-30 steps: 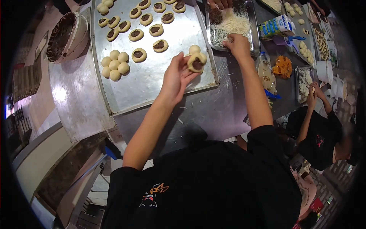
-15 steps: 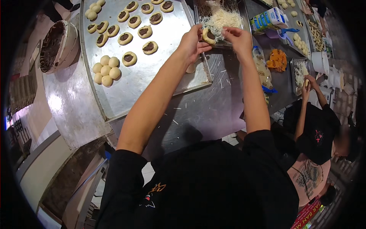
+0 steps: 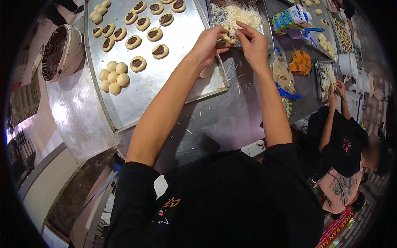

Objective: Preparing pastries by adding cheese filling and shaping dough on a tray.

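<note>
My left hand (image 3: 209, 46) is closed round a dough round (image 3: 228, 39) with dark filling, and pale shreds now lie over its top. Above that round, my right hand (image 3: 253, 44) brings thumb and fingers together on grated cheese (image 3: 237, 32); its fingertips reach the dough's edge. Both hands are over the near edge of a metal tray (image 3: 269, 36) heaped with grated cheese. To the left, a large baking tray (image 3: 165, 89) bears several rounds topped with dark filling. A cluster of plain dough balls (image 3: 112, 77) sits on it too.
A tub (image 3: 62, 53) smeared with dark filling stands at far left. On the right are a milk carton (image 3: 290, 20), a purple jug (image 3: 296, 34), a clear bag (image 3: 283, 74) and an orange packet (image 3: 300, 63). A co-worker's hands (image 3: 336, 91) are at another cheese tray (image 3: 320, 84).
The dough round has tilted and moved slightly right, and its dark filling is now mostly covered by shreds. My right hand has shifted left, closer to it.
</note>
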Demonstrator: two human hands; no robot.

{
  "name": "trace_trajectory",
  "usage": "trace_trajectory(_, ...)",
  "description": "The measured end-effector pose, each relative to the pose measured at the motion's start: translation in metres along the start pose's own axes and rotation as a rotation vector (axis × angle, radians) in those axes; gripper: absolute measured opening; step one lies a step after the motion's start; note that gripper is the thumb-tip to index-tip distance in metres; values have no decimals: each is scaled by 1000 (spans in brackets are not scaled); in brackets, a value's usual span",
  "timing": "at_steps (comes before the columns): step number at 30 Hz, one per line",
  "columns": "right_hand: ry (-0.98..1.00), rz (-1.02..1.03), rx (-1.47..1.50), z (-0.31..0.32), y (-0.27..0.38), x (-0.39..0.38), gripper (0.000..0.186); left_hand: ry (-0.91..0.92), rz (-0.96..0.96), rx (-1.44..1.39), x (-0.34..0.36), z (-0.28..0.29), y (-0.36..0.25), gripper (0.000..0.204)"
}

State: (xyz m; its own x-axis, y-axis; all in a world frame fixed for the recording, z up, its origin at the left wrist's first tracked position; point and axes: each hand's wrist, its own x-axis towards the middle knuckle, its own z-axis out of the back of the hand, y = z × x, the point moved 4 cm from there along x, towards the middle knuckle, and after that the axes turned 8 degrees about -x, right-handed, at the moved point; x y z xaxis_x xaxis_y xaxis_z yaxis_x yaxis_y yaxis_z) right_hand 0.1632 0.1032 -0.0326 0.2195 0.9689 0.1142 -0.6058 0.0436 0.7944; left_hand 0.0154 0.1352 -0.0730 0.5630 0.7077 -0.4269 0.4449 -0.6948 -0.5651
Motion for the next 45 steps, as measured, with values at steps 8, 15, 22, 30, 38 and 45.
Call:
trace_trajectory(8, 26, -230, 397, 6, -22, 7, 42, 120, -292, 386, -13, -14, -11, 49)
trace_trajectory(15, 288, -533, 530, 3, -24, 6, 42, 158, -448, 703, -14, -27, -23, 50)
trace_trajectory(22, 84, -192, 458, 5, 13, -26, 33, 27, -247, 195, -34, -21, -28, 38)
trace_trajectory(30, -27, 402, -3, 10, 93, -97, 31, 50, -284, 388, -140, -1, -20, 44)
trace_trajectory(38, 198, 605, -73, -15, 144, -160, 29, 4, -362, 994, -246, 0, -18, 62)
trace_trajectory(45, 411, 482, 64, -38, 153, -194, 24, -52, -422, 609, -291, 9, -3, 82)
